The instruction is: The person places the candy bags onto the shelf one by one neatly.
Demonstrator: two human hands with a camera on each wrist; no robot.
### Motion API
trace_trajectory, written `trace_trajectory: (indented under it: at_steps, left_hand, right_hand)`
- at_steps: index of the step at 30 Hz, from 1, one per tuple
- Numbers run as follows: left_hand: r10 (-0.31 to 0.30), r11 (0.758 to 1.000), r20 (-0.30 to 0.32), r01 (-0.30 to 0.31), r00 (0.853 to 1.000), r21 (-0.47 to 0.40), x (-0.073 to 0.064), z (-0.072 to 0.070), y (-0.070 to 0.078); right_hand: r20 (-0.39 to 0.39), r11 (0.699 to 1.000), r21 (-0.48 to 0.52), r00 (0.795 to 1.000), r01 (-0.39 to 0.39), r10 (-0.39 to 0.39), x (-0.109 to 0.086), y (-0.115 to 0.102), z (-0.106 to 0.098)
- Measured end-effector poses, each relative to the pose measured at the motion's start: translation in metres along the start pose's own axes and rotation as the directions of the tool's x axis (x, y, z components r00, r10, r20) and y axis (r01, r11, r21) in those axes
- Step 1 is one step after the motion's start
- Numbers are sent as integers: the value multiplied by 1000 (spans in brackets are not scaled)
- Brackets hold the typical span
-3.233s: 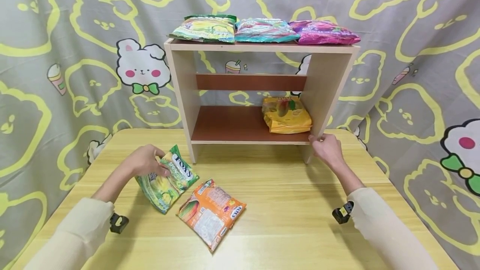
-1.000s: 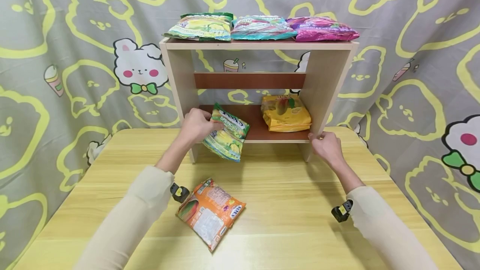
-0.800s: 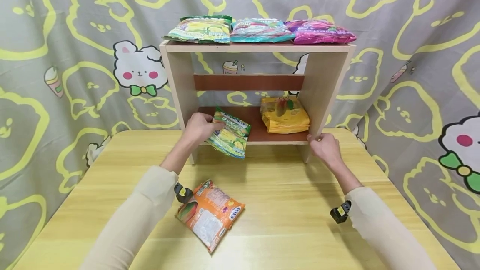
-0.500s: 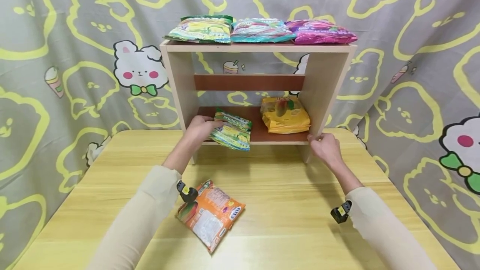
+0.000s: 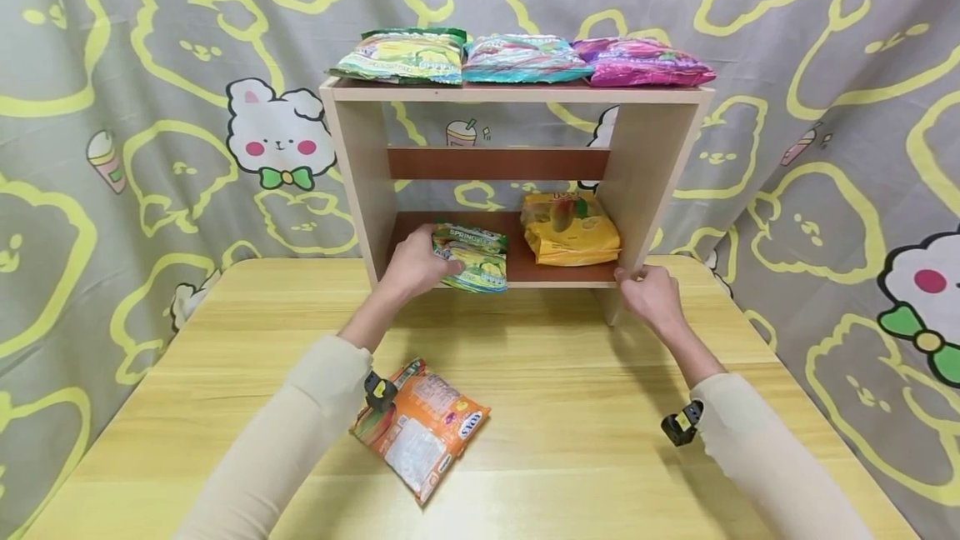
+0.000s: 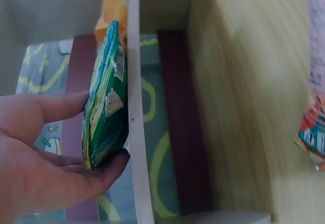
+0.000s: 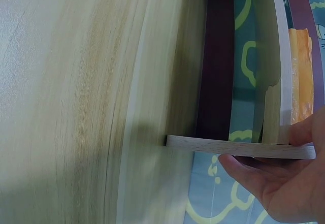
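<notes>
My left hand (image 5: 417, 262) holds a green and yellow Fox's candy bag (image 5: 480, 258) by its left side, low over the lower board of a small wooden shelf (image 5: 517, 96). In the left wrist view the thumb lies on one face of the candy bag (image 6: 107, 102) and fingers curl under the other, the bag right at the board's front edge. My right hand (image 5: 654, 298) grips the shelf's right side panel (image 7: 238, 147), thumb and fingers on either side of it. A yellow candy bag (image 5: 573, 232) lies at the right end of the lower board.
On the shelf top lie a green bag (image 5: 408, 57), a teal bag (image 5: 525, 59) and a magenta bag (image 5: 645, 63) in a row. An orange bag (image 5: 423, 432) lies on the wooden table (image 5: 570, 457) under my left forearm. A patterned curtain (image 5: 180, 190) hangs behind.
The left hand has carried the green candy bag from the table's left up to the lower board, then lowered, flattened and slid it rightward. The right hand keeps its hold on the panel.
</notes>
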State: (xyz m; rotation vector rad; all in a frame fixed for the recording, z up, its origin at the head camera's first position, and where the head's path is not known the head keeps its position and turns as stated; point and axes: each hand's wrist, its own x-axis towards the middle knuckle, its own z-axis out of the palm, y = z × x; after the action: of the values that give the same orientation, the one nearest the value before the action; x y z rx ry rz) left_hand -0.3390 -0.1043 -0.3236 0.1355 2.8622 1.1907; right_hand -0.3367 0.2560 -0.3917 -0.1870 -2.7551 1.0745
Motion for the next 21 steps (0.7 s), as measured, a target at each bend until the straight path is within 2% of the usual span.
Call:
trace_trajectory:
  at_steps: [4,10,14,18,21]
  left_hand:
    - [25,996,-31,-22,999,83,-1,5,-1]
    - [45,981,6,-45,999,189,-2,11,-10]
    - [111,964,-8,-106,994,243,-6,14,-6]
    - [203,924,0,-192,979,331,-16,20,10]
    - [213,881,51,-215,976,421,-27,27,24]
  right_hand:
    - [-13,1000,-7,1000,3,-3,0,0,0]
    - [-8,1000,-3,1000,7,-7,0,1,1]
    - [-7,1000,-1,1000,1,-1,-1,1,1]
    - [-7,1000,-1,1000,-4,4,0,1,0]
    - [-4,1000,4,1000,-3,3,0,-1,0]
